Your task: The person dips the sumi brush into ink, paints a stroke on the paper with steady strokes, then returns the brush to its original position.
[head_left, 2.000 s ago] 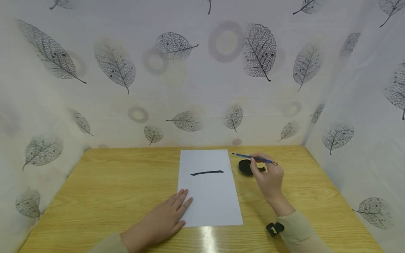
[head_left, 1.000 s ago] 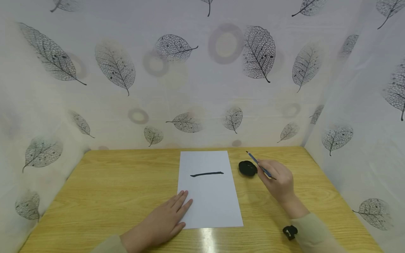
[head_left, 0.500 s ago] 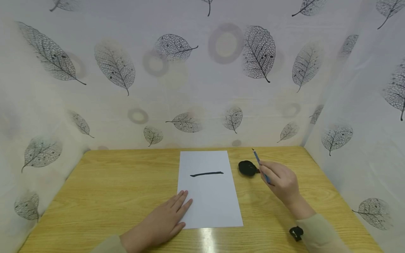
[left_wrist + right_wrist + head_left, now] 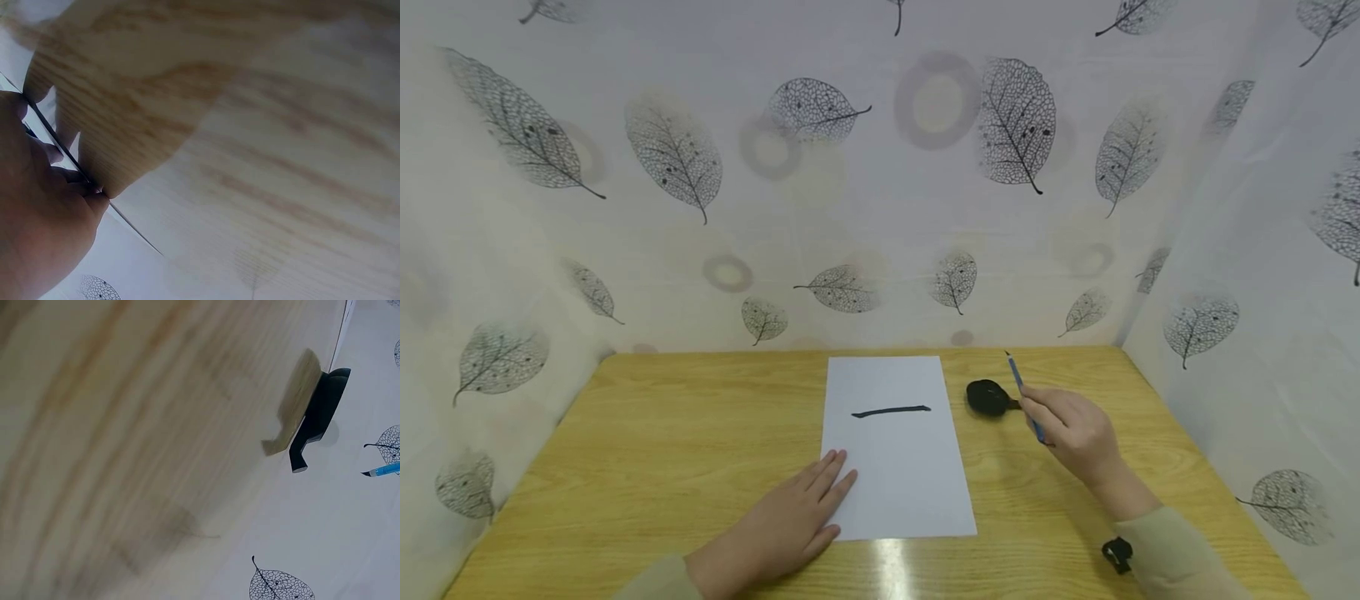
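My right hand (image 4: 1078, 429) pinches a blue writing brush (image 4: 1015, 372), its dark tip pointing up and away. Just left of that hand a round black ink dish (image 4: 988, 398) with a short handle rests on the table. In the right wrist view the dish (image 4: 326, 397) shows from the side, and the tip of the brush (image 4: 381, 470) appears at the right edge. My left hand (image 4: 775, 521) lies with fingers extended on the lower left part of a white sheet of paper (image 4: 902, 492). One black horizontal stroke (image 4: 891, 411) crosses the sheet's upper half.
Beneath everything is a glossy wood-grain table (image 4: 677, 442). White cloth (image 4: 880, 208) printed with leaves encloses its back and sides. A black wrist strap (image 4: 1117, 553) sits at the right sleeve.
My right hand has moved right, away from the paper and past the ink dish. The brush has swung from pointing left to pointing up. My left hand and the paper have stayed put.
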Demonstrator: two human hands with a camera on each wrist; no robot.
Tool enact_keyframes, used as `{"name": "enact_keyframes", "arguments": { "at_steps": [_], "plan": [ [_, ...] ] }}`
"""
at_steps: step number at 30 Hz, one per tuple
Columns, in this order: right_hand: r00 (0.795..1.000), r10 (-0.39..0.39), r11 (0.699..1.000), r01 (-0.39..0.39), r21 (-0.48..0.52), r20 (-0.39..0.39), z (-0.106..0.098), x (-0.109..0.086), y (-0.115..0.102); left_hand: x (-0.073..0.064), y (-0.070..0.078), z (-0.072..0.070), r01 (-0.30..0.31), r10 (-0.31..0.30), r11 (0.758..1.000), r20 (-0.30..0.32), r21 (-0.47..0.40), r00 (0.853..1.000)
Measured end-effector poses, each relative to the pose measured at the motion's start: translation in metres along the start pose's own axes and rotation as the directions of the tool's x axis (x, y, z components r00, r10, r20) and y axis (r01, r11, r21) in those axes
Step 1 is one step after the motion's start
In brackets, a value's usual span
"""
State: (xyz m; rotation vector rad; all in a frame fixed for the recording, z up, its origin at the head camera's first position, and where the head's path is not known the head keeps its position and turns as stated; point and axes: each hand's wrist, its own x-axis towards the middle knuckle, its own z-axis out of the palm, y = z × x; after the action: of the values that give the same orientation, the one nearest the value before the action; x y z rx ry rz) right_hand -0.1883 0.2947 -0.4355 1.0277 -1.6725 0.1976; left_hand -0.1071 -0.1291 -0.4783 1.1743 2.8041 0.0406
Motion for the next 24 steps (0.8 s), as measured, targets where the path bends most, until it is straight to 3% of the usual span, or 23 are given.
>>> {"name": "enact_keyframes", "arguments": {
  "at_steps": [15, 24],
  "plan": [
    [0.991, -0.121, 0.992, 0.12, 0.031, 0.052, -0.008, -0.006, 0.001, 0.001, 0.0, 0.0, -0.002, 0.002, 1.0, -0.003, 0.01, 1.0],
    [0.967, -0.232, 0.972, 0.225, 0.071, 0.105, -0.014, -0.009, 0.007, 0.0, 0.001, -0.002, 0.006, -0.006, 1.0, 0.005, -0.022, 1.0]
  ]
}}
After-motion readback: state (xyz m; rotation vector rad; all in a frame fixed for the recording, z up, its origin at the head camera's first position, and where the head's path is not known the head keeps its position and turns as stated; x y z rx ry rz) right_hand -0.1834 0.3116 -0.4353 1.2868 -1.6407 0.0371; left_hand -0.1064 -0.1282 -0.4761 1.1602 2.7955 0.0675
